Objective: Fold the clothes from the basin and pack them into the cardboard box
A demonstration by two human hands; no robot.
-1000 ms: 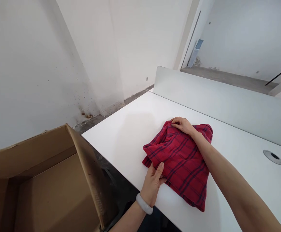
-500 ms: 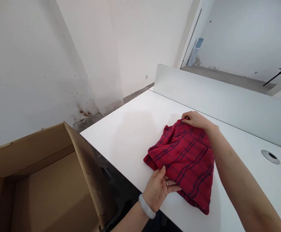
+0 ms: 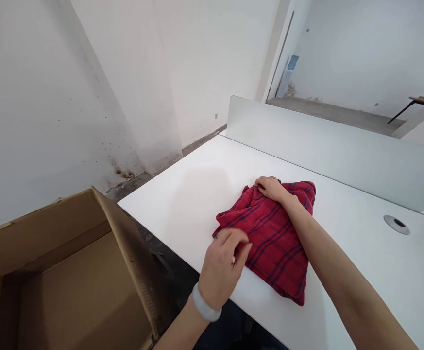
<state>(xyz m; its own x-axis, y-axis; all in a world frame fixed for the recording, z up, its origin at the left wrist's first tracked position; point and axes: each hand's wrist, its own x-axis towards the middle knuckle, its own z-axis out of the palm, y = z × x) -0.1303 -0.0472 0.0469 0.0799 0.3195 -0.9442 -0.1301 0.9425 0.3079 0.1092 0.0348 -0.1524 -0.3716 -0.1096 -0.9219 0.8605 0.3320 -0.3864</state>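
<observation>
A red plaid garment [image 3: 270,243] with dark blue lines, perhaps a shirt, lies folded in a loose bundle on the white desk [image 3: 182,209]. My right hand [image 3: 270,188] is at its far left part, fingers curled over the gathered cloth. Just above the near left edge is my left hand [image 3: 222,260], slightly blurred. Its fingers are bent, the thumb stands apart from them, and no cloth shows between them. A ring and a pale bangle [image 3: 205,304] are on that side. The garment's underside is hidden.
An open cardboard box [image 3: 66,282] stands left of the desk, below its top. A pale divider panel [image 3: 324,150] runs along the desk's back edge. A round cable grommet [image 3: 397,224] is set in the desktop at right. White walls are behind.
My left hand has let go of the garment's near edge and risen leftward. My right hand has shifted left and nearer over the cloth, and the garment's far right corner now shows.
</observation>
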